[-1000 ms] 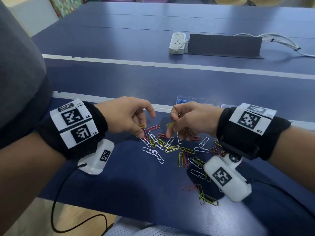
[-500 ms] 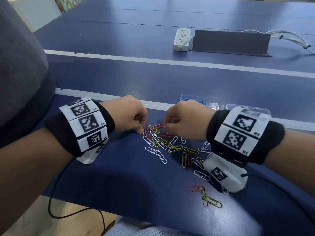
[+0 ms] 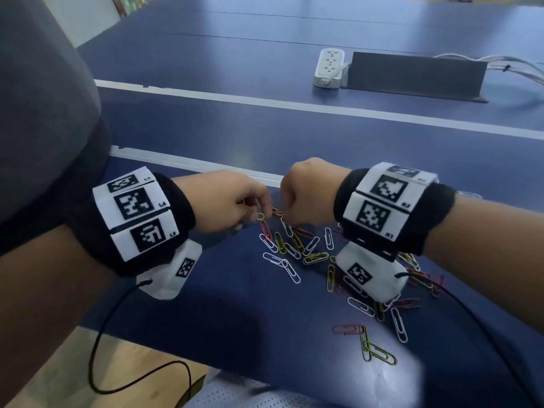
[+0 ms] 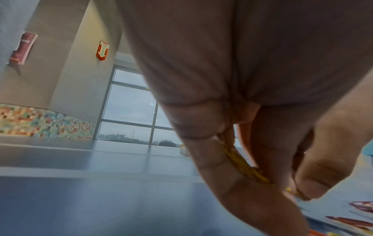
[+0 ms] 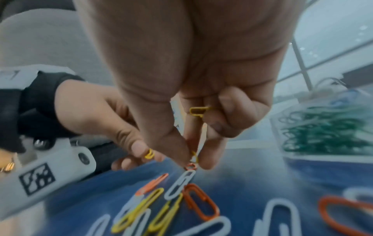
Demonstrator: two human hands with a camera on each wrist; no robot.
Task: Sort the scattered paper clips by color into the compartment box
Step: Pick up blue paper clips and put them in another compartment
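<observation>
Both hands pinch clips – left hand (image 3: 226, 201) yellow clips (image 4: 242, 166), right hand (image 3: 306, 192) several colours – so colours may mix on release.

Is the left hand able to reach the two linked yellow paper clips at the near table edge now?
Probably yes. The yellow paper clips lie in the open, nothing over them, but the left hand already pinches yellow clips, so its fingers are busy.
</observation>
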